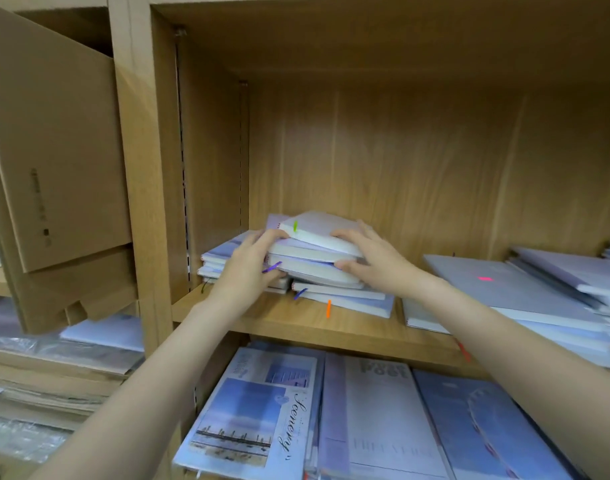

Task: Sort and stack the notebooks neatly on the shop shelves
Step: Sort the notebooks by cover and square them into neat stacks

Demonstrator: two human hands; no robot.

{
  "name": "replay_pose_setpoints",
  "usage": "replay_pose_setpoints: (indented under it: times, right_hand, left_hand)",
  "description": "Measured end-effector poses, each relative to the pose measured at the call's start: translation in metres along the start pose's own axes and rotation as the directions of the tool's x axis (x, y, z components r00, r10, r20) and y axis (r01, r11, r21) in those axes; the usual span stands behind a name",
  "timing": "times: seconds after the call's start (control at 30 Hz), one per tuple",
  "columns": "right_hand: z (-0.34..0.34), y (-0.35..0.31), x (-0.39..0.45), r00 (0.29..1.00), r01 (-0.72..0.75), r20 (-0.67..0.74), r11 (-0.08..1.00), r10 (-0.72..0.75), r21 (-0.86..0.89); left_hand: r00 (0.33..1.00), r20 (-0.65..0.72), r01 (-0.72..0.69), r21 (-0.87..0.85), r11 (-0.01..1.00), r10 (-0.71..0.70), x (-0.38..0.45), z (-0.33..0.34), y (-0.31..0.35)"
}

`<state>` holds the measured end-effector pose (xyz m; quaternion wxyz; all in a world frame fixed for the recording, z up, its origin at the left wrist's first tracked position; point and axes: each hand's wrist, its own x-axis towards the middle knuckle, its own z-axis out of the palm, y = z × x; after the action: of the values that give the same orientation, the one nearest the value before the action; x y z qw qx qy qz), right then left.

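Clamping the skewed notebook stack (314, 252) on the shelf (283, 320), the left hand (248, 268) and right hand (369, 254) gripped its opposite ends, where the stiff, slippery covers seemed likeliest to slide.

A wooden shelf (296, 322) inside a brown wood-grain cabinet holds an uneven pile of pale lilac notebooks (326, 268) left of centre, with coloured ribbon markers sticking out. To its right on the same board lies a second, wider stack of larger grey-lilac notebooks (525, 299). The shelf below (435, 367) carries flat notebooks with blue scenery covers (258, 414).
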<state>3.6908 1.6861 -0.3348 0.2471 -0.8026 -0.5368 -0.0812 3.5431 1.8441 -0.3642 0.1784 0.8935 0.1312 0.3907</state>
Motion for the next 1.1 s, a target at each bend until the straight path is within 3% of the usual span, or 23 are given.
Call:
replay_pose_setpoints:
  times: [0.07,0.23,0.37,0.63,0.8,0.97,1.1]
  right_hand:
    - [0.002,0.004,-0.005,0.995,-0.092,0.051,0.98,0.084,0.176]
    - [-0.001,0.01,-0.01,0.99,-0.113,-0.072,0.991,0.118,0.067]
    - [-0.019,0.02,-0.024,0.986,-0.146,-0.08,0.989,0.148,0.033]
    - [-0.036,0.014,-0.058,0.982,-0.139,-0.14,0.989,0.13,-0.057]
    - [-0.028,0.006,-0.042,0.985,-0.158,-0.089,0.985,0.151,-0.072]
    - [-0.032,0.016,-0.041,0.986,-0.161,-0.046,0.987,0.16,-0.018]
    - [-0.05,0.023,-0.057,0.984,-0.178,-0.01,0.981,0.178,-0.074]
  left_hand:
    - [0.998,-0.019,0.06,-0.041,0.997,-0.061,0.001,0.0,0.003]
    - [0.995,-0.018,0.096,-0.117,0.989,-0.098,0.005,0.006,0.023]
    - [0.995,0.014,0.096,-0.271,0.958,-0.096,0.004,0.016,0.041]
    - [0.987,0.093,0.161,-0.612,0.775,-0.132,-0.013,0.031,0.035]
    - [0.969,0.078,0.24,-0.529,0.814,-0.234,-0.01,0.031,0.029]
    - [0.961,0.139,0.274,-0.603,0.749,-0.24,-0.015,0.027,0.025]
    - [0.967,0.143,0.256,-0.56,0.788,-0.212,-0.015,0.034,0.03]
